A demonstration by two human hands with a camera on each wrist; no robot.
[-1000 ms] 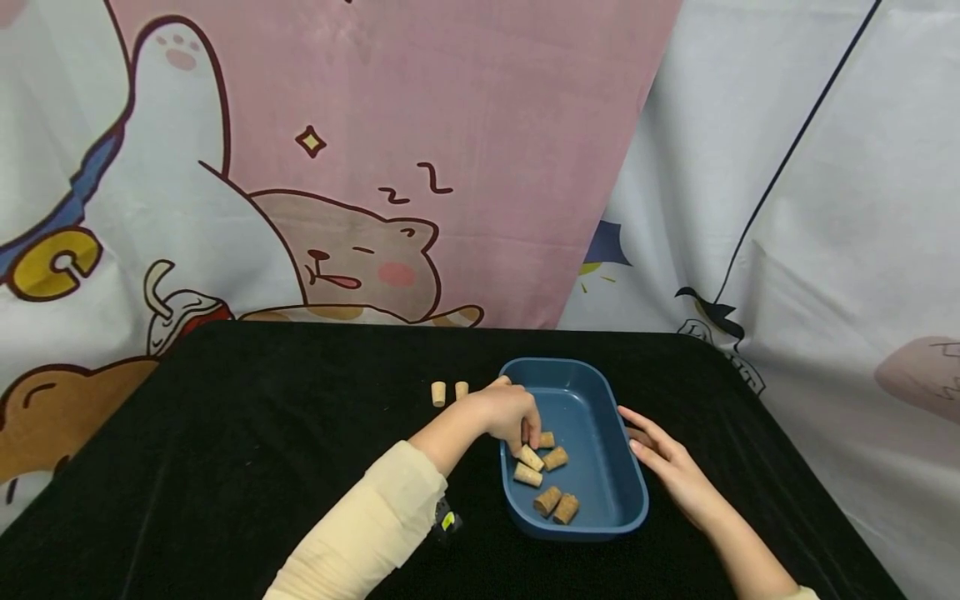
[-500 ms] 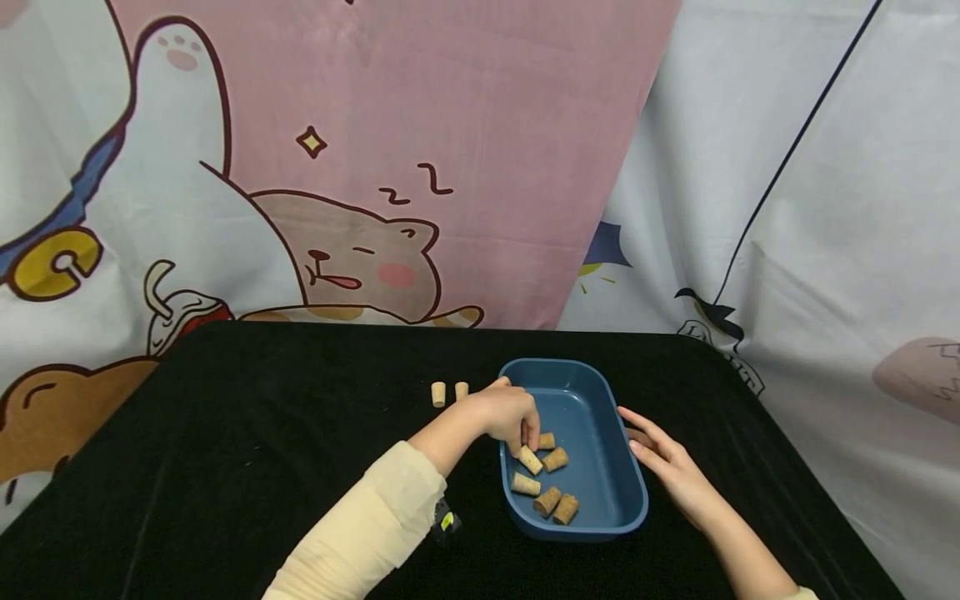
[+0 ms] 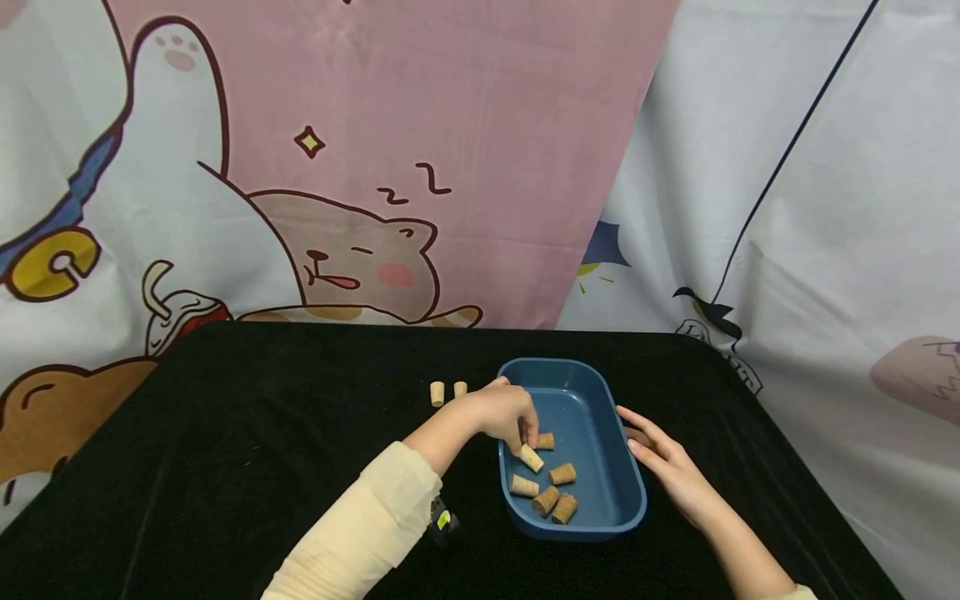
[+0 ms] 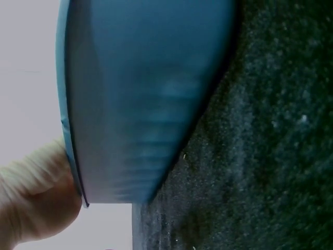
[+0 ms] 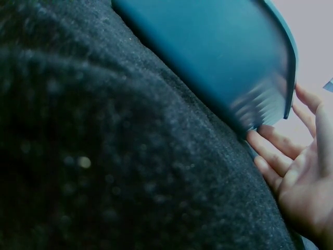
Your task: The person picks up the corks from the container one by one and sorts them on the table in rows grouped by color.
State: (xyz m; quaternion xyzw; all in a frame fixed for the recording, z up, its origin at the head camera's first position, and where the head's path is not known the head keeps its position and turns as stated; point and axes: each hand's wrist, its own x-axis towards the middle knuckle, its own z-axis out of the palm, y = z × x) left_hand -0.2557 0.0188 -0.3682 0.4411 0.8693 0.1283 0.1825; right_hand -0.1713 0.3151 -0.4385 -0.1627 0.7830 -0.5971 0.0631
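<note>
Several tan corks [image 3: 562, 474], tapered, blue tray [image 3: 600, 450]

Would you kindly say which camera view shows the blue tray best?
The head view: it shows the blue tray from above, with nearly all its rim and the corks inside. Both wrist views show only part of its outside.

My left hand [image 3: 506, 414], one, my right hand [image 3: 663, 463], one, blue tray [image 3: 585, 421], one, corks inside [image 3: 562, 473], six visible, corks outside [image 3: 437, 394], two visible, black cloth [image 3: 300, 433], one.
</note>
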